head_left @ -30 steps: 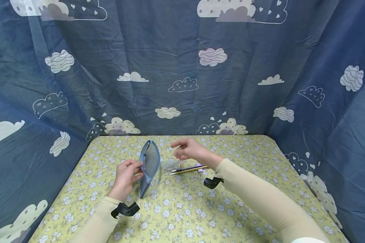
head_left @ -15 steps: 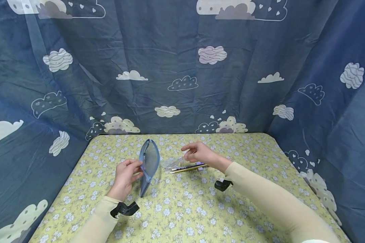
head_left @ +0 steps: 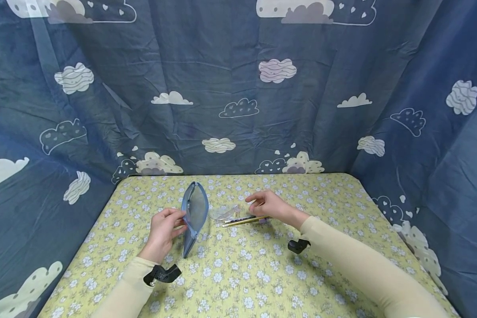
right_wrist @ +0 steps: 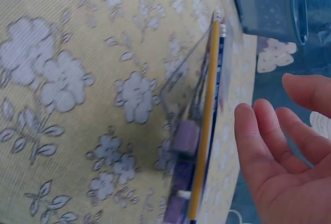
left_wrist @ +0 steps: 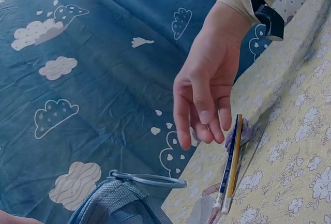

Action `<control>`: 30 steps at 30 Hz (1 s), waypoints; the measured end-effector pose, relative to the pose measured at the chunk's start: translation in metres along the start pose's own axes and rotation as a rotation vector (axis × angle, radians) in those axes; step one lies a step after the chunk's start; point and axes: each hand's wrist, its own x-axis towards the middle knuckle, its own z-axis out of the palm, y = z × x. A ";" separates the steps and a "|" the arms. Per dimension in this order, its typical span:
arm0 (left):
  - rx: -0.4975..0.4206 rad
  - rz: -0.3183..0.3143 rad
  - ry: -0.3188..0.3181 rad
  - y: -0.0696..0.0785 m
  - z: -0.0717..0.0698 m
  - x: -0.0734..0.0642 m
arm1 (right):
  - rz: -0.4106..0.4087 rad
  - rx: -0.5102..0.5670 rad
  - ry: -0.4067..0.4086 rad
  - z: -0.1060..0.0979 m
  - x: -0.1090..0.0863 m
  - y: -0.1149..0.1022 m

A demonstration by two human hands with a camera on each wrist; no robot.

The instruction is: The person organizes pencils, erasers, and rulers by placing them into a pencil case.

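Observation:
My left hand (head_left: 164,232) pinches the near side of a blue zipper pencil pouch (head_left: 198,210), which stands upright with its mouth spread apart. In the left wrist view the pouch's mesh-like fabric (left_wrist: 116,203) shows at the bottom. My right hand (head_left: 271,206) hovers above the far end of the pencils, fingers loosely bent and nothing in them. Below it lie a yellow pencil (right_wrist: 209,105) and a dark blue pencil (right_wrist: 219,69), side by side. A purple block-like piece (right_wrist: 186,137) lies against them, with a clear flat plastic piece (right_wrist: 173,87) partly under the pencils.
A yellow flowered cloth (head_left: 230,282) covers the table. Dark blue curtains (head_left: 206,123) with cloud prints stand behind and at both sides. Another clear plastic piece (head_left: 220,213) lies between the pouch and the pencils.
My right hand has moved right and slightly lower, from near the pouch's mouth to over the pencils' far end. The left hand and pouch have stayed in place.

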 end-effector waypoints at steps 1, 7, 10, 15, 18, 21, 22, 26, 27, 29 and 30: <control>-0.002 0.001 0.001 0.000 0.000 0.000 | -0.003 -0.009 0.000 0.000 0.000 0.002; -0.004 0.011 -0.005 -0.001 0.000 0.000 | -0.051 -0.043 -0.024 -0.003 0.002 0.013; -0.005 0.009 -0.006 -0.001 0.001 0.000 | -0.061 -0.059 -0.041 -0.004 0.004 0.016; -0.007 -0.005 -0.001 -0.001 0.001 0.000 | -0.068 -0.087 -0.040 -0.004 0.006 0.020; -0.001 -0.010 0.001 -0.001 0.001 0.000 | -0.084 -0.110 -0.039 -0.002 0.007 0.023; 0.004 -0.015 0.006 -0.001 0.000 0.000 | -0.103 -0.137 -0.046 0.001 0.009 0.026; 0.008 -0.017 0.006 -0.001 0.000 0.000 | -0.107 -0.146 -0.045 0.002 0.009 0.028; 0.015 -0.019 0.006 0.000 0.000 0.001 | -0.110 -0.190 -0.019 0.004 0.013 0.032; 0.018 -0.017 0.005 0.000 0.000 0.001 | -0.106 -0.199 -0.013 0.004 0.013 0.032; 0.021 -0.014 0.005 0.000 0.000 0.001 | -0.102 -0.223 -0.006 0.004 0.015 0.032; 0.023 -0.012 0.004 0.000 0.000 0.002 | -0.099 -0.232 -0.005 0.004 0.016 0.031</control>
